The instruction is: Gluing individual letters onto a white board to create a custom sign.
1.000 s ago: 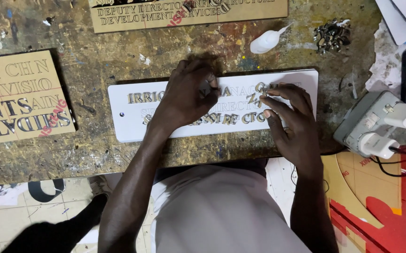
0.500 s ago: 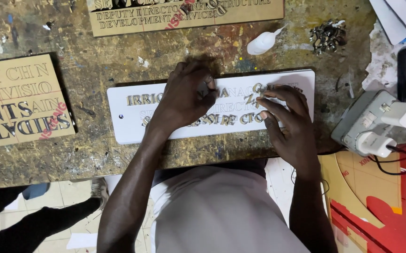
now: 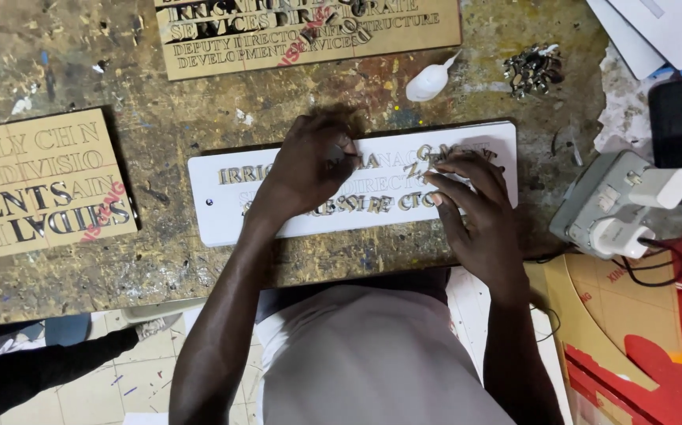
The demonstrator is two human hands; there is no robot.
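Head view: white rectangular sign plaque (image 3: 223,206) is lying long axis left-to-right on the scarred wooden workbench (image 3: 199,102); left hand (image 3: 305,169) fingers curled together, pressing small gold cut-out letters (image 3: 372,203); right hand (image 3: 475,216) fingers spread, resting on the plaque's right end.

Paint-stained wooden workbench (image 3: 81,291), pale tiled floor (image 3: 113,378) below

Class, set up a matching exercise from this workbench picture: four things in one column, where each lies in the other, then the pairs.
Things:
1. white sign plate
2. white glue bottle
3. grey power strip
4. black phone

Places:
A. right of the sign, plugs in it
B. under both hands
C. far right, on paper
D. above the sign, lying down

Pairs: 1-B, 2-D, 3-A, 4-C
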